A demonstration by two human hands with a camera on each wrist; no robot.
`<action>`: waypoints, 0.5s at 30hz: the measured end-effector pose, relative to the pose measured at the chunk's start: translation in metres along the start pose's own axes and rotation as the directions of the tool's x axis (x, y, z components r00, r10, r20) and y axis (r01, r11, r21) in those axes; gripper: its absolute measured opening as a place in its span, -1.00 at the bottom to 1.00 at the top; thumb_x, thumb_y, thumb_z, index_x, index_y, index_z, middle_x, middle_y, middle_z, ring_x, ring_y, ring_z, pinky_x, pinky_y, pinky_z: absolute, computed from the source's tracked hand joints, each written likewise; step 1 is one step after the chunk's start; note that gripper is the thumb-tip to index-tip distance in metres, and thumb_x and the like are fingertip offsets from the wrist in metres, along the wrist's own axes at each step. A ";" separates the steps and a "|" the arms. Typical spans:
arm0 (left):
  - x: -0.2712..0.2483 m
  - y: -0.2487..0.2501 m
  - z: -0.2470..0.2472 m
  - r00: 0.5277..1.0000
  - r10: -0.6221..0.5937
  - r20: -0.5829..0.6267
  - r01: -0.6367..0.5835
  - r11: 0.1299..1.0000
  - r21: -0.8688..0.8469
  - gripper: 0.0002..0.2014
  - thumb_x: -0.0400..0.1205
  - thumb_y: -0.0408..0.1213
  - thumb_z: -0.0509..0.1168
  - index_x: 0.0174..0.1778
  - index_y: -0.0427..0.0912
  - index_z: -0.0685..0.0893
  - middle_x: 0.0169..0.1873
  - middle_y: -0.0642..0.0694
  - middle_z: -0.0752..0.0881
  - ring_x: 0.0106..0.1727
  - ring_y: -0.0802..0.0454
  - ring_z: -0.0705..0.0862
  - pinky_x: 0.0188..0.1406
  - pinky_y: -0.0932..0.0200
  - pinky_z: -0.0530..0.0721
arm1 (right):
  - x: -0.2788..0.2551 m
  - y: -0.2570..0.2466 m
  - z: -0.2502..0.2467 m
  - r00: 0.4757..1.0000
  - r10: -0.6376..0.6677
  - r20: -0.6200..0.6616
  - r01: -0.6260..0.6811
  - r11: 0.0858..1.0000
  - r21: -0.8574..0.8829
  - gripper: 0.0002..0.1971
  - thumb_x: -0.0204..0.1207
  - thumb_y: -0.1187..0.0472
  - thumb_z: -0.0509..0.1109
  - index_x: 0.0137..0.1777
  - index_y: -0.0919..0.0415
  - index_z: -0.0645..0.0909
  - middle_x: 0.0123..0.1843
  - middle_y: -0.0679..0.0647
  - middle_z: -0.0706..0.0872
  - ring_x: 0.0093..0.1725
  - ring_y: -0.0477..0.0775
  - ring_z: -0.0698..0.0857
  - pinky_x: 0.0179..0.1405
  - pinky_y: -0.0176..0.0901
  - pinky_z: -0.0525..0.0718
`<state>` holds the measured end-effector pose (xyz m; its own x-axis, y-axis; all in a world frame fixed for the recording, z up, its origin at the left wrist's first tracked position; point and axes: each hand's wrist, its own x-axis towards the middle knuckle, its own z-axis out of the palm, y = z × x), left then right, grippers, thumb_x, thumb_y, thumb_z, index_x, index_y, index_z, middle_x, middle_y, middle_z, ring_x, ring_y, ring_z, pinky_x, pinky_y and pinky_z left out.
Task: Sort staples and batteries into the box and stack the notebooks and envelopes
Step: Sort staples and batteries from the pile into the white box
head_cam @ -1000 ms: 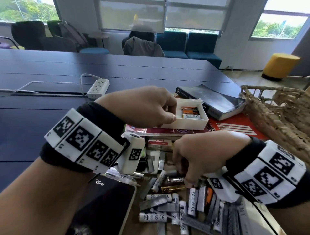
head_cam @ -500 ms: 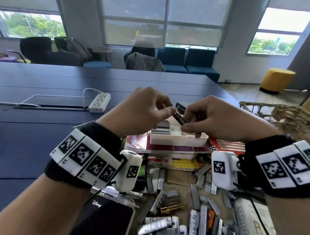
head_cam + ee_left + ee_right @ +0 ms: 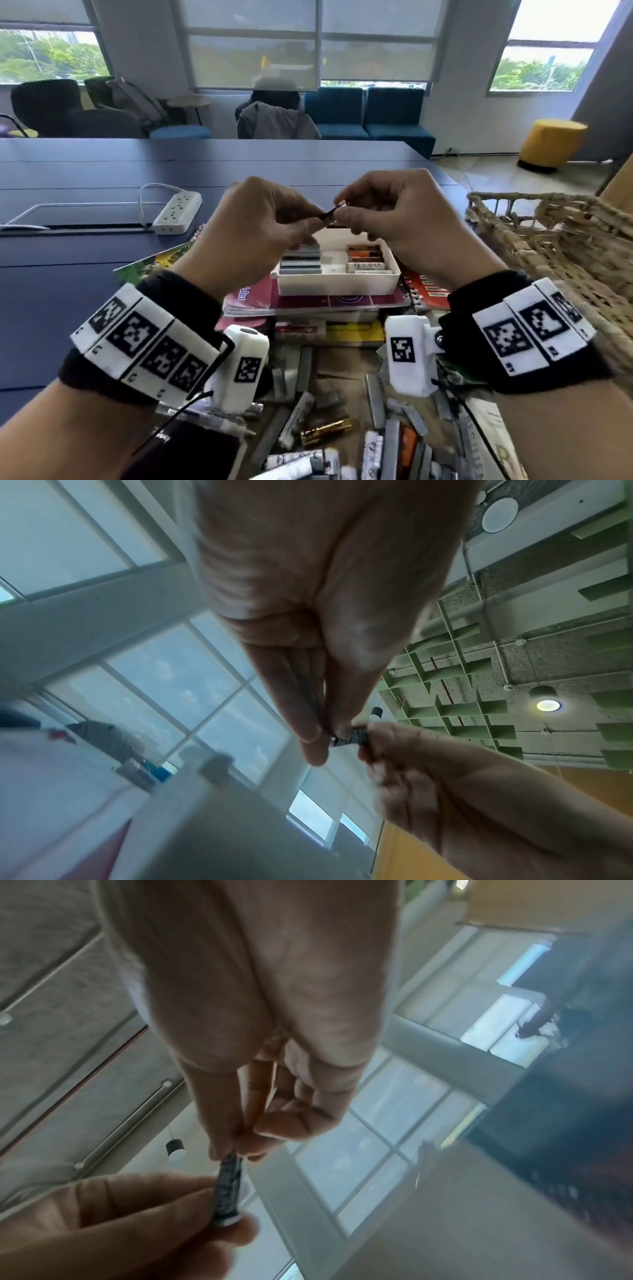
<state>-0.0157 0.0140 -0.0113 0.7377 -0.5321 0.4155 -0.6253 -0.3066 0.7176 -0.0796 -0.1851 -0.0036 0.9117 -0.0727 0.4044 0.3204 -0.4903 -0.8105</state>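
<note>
Grip: a small dark battery [image 3: 329,213] is pinched at one end by the left hand [image 3: 260,222] and at the other by the right hand [image 3: 394,209], fingertips closed on it, probably a handover or a turn to line it up.
Where: held in the air just above the white box [image 3: 337,286].
Box: staple strips [image 3: 300,263] left, batteries [image 3: 365,261] right, kept apart.
Under it: notebooks [image 3: 308,303], already piled.
Nearer: loose staples and batteries [image 3: 325,428] still waiting on the table.
</note>
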 end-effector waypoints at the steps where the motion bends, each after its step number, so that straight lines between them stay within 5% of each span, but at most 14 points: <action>1: -0.001 0.000 0.005 1.000 -0.008 0.014 0.008 1.000 -0.030 -0.87 0.62 -0.33 0.52 0.06 -0.14 0.88 -0.23 0.05 0.89 -0.20 0.14 0.87 -0.14 0.22 0.81 | 0.000 0.001 0.002 1.000 -0.002 -0.010 0.002 0.999 0.036 -0.87 0.52 0.29 0.62 0.04 0.28 0.82 -0.18 0.19 0.85 -0.26 -0.03 0.75 -0.25 -0.22 0.73; 4: -0.003 0.002 0.018 0.999 -0.006 0.039 0.008 0.998 -0.068 -0.85 0.62 -0.44 0.50 0.05 -0.18 0.88 -0.22 0.02 0.89 -0.21 0.13 0.87 -0.17 0.32 0.76 | -0.002 0.003 0.006 1.000 0.006 0.017 -0.007 0.998 0.067 -0.87 0.54 0.29 0.60 0.05 0.28 0.83 -0.13 0.22 0.86 -0.21 0.10 0.76 -0.12 0.00 0.76; 6: -0.004 0.001 0.020 0.999 -0.004 0.040 0.007 0.998 -0.054 -0.86 0.63 -0.45 0.49 0.05 -0.19 0.88 -0.23 0.00 0.89 -0.23 0.15 0.86 -0.17 0.35 0.76 | -0.003 0.006 0.002 0.999 -0.006 0.034 0.004 0.998 0.057 -0.87 0.55 0.30 0.59 0.07 0.28 0.84 -0.14 0.19 0.87 -0.17 0.12 0.82 -0.03 -0.06 0.80; 8: -0.003 0.000 0.018 0.999 -0.007 0.041 0.009 0.998 -0.058 -0.88 0.62 -0.39 0.51 0.04 -0.19 0.87 -0.24 -0.01 0.89 -0.20 0.14 0.87 -0.09 0.26 0.81 | -0.003 0.010 -0.004 1.000 -0.003 0.017 0.002 0.998 0.065 -0.84 0.56 0.30 0.58 0.12 0.24 0.84 -0.10 0.12 0.89 -0.05 0.04 0.86 0.11 -0.12 0.82; 12: -0.002 -0.001 0.009 0.999 -0.011 0.030 0.012 1.000 -0.022 -0.89 0.60 -0.27 0.55 0.03 -0.09 0.87 -0.24 0.06 0.88 -0.16 0.13 0.87 0.01 0.08 0.85 | -0.004 0.016 -0.010 0.999 0.035 -0.007 -0.034 0.997 0.068 -0.84 0.54 0.27 0.60 0.11 0.16 0.84 -0.12 0.09 0.90 -0.04 0.14 0.87 0.16 0.15 0.83; 15: -0.002 0.001 0.007 1.000 -0.012 0.015 0.012 1.000 0.019 -0.88 0.60 -0.21 0.55 0.03 -0.06 0.87 -0.25 0.09 0.87 -0.18 0.16 0.85 -0.02 0.13 0.84 | -0.003 0.018 -0.011 0.999 0.017 -0.031 -0.016 0.999 0.038 -0.84 0.50 0.30 0.63 0.06 0.22 0.80 -0.19 0.03 0.89 -0.15 -0.05 0.86 -0.06 -0.23 0.79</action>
<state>-0.0193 0.0093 -0.0153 0.7413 -0.5403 0.3982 -0.6211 -0.3275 0.7120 -0.0796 -0.2031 -0.0146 0.9086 -0.1082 0.4035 0.3154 -0.4556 -0.8324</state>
